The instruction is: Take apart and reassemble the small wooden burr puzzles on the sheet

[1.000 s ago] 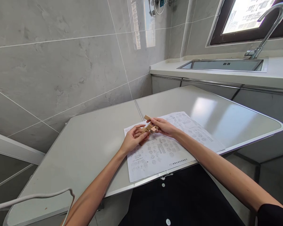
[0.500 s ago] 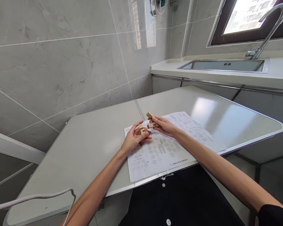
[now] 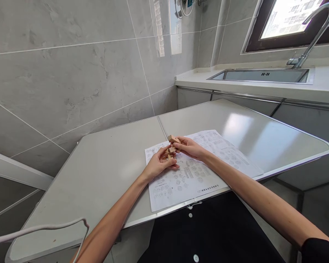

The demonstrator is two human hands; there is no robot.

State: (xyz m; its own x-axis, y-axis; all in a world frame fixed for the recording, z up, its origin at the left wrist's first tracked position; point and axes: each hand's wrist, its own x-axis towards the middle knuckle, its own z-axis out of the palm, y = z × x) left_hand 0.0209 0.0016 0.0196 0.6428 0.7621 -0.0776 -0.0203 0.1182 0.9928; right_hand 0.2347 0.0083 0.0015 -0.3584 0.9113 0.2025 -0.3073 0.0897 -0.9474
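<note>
Small notched wooden puzzle pieces are in both hands, above a printed diagram sheet (image 3: 186, 182). My left hand (image 3: 160, 162) is closed around a notched wooden block (image 3: 170, 156), partly covered by the fingers. My right hand (image 3: 188, 147) pinches wooden puzzle pieces (image 3: 173, 138), one sticking out at the upper left and another lower down against the left hand's block. The two hands are close together, and their pieces appear to touch. Fingers hide how the pieces fit.
The sheet lies on a pale folding table (image 3: 112, 171) with a seam across its middle. A grey tiled wall (image 3: 71, 80) stands behind. At the back right are a sink (image 3: 263, 75) and a faucet (image 3: 312, 40). A white cable (image 3: 44, 227) crosses the lower left.
My left hand has moved right and slightly up, bringing its block to the pieces in my right hand. The right hand's pieces have turned and shifted slightly left.
</note>
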